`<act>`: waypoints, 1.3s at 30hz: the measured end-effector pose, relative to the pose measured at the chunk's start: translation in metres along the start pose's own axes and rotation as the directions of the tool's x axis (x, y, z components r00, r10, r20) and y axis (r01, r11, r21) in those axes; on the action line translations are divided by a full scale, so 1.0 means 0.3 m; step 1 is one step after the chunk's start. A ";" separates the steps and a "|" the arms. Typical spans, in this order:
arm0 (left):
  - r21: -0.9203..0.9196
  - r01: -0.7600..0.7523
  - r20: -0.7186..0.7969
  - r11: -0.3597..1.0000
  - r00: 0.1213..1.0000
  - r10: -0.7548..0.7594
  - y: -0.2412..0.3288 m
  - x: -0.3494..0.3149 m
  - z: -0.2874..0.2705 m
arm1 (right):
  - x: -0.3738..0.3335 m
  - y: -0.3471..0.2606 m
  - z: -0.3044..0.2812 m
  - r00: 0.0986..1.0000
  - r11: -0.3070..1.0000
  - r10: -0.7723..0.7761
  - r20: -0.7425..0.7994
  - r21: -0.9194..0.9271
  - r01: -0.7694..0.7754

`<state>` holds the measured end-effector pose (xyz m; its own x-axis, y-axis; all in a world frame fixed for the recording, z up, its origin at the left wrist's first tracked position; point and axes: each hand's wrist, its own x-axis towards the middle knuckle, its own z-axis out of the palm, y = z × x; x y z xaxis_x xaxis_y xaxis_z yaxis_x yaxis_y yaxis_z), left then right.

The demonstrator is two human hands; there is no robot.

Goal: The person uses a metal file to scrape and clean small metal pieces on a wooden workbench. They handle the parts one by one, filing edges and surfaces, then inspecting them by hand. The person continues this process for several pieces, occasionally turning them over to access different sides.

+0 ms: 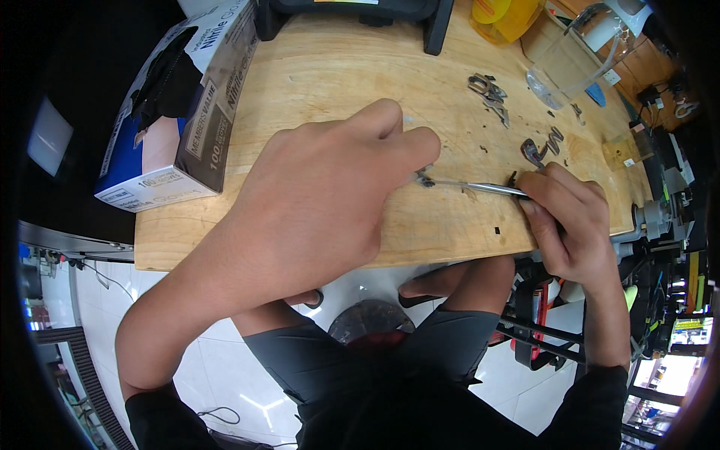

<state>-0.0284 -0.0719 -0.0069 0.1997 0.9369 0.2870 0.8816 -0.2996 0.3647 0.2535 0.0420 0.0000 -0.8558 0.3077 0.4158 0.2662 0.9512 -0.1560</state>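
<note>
My left hand (322, 180) is closed in a pinch over the wooden table, its back toward the view. Just past its fingertips shows a bit of a small grey and dark piece (424, 180), mostly hidden by the fingers. My right hand (566, 217) grips a slim silver metal tool (491, 187) between thumb and fingers. The thin tip of that tool points left and meets the small piece. Beyond the right hand lie curved silver-and-dark metal pieces (541, 148), with another group of metal pieces (489, 97) farther back.
Dark scraps (497, 230) are scattered on the wooden table (300, 75). At the left stands a glove box (202, 135) with black gloves showing. A clear pitcher (562, 79), a yellow bottle (506, 19) and a black stand (352, 9) are at the back.
</note>
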 end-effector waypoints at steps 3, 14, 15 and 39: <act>-0.003 -0.001 0.017 1.000 1.000 0.001 0.002 0.002 -0.006 | 0.000 -0.003 -0.003 1.000 1.000 0.002 0.011 -0.012 -0.002; 0.002 -0.030 -0.007 1.000 1.000 0.030 -0.006 -0.001 -0.001 | -0.010 -0.002 -0.006 1.000 1.000 -0.020 0.010 -0.018 0.021; 0.004 -0.023 -0.008 1.000 1.000 0.023 -0.004 0.001 0.000 | -0.013 0.000 -0.006 1.000 1.000 -0.027 -0.001 -0.010 0.027; -0.015 -0.013 -0.010 1.000 1.000 0.012 -0.002 -0.003 0.001 | -0.012 -0.003 0.003 0.998 0.999 -0.033 -0.056 0.001 0.033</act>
<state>-0.0290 -0.0725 -0.0077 0.2064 0.9312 0.3003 0.8726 -0.3141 0.3741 0.2560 0.0401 -0.0023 -0.8377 0.2772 0.4706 0.2374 0.9608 -0.1433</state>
